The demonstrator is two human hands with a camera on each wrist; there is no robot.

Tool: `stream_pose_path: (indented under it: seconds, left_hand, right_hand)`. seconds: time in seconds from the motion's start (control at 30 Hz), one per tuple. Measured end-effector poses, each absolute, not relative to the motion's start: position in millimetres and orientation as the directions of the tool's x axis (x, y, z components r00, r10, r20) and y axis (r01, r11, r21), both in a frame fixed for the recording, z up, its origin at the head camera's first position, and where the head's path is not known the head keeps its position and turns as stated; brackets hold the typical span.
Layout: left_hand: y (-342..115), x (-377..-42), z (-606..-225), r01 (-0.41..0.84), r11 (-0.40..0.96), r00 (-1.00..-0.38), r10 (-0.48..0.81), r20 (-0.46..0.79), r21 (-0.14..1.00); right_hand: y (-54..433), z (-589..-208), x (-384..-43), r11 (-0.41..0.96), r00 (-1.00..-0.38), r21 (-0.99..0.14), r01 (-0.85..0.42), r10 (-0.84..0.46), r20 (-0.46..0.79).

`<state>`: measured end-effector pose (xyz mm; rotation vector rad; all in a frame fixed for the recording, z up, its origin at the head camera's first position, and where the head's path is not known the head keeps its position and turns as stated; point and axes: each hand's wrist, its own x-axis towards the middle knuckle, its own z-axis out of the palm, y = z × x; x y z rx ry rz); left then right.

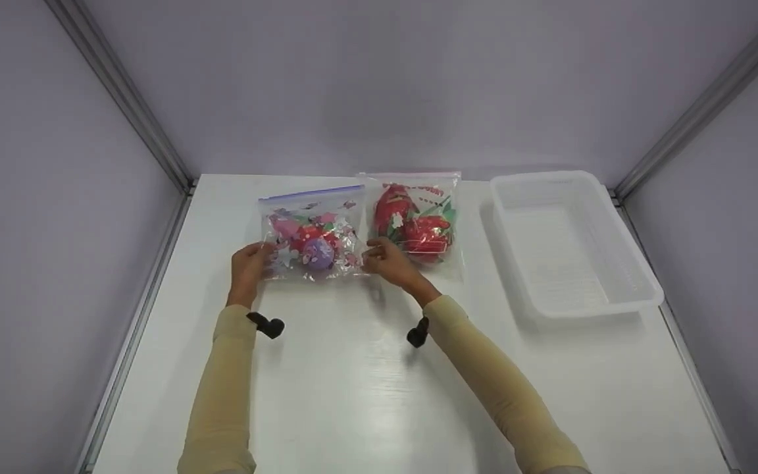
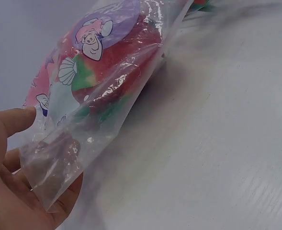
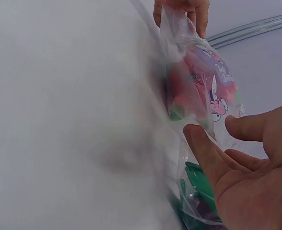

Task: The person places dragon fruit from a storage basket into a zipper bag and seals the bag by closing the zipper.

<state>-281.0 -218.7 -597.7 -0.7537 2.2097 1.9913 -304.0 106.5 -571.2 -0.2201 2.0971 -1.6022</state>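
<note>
A clear zip bag [image 1: 313,234] with a blue-purple seal and printed cartoon figures holds red, green and pink items whose kind I cannot tell. My left hand [image 1: 249,266] grips its lower left edge; in the left wrist view the thumb [image 2: 21,120] lies at the front face and the fingers curl behind the film. At the lower right corner, my right hand [image 1: 389,262] holds the bag loosely between thumb [image 3: 246,127] and forefinger. Just right of it lies a second zip bag [image 1: 418,220] with red and green contents, close behind the right hand.
A white plastic basket [image 1: 514,253] stands at the right of the white table [image 1: 353,382]. Grey-white panels [image 1: 379,85] with metal posts [image 1: 139,99] enclose the back and both sides.
</note>
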Motion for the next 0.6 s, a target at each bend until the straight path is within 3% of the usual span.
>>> stream_pose_path:
  seconds: [0.33, 0.6]
  left_hand:
    - [-221, -289, -583, -0.401, 0.218, -0.896, -0.295, -0.332, 0.89]
    - [-217, -300, -560, -0.348, 0.378, -0.925, -0.287, -0.249, 0.858]
  right_hand:
    - [142, -544, -312, 0.449, -0.922, -0.893, -0.032, -0.358, -0.147]
    - [191, -513, -326, 0.473, -0.947, -0.87, -0.138, -0.32, -0.023]
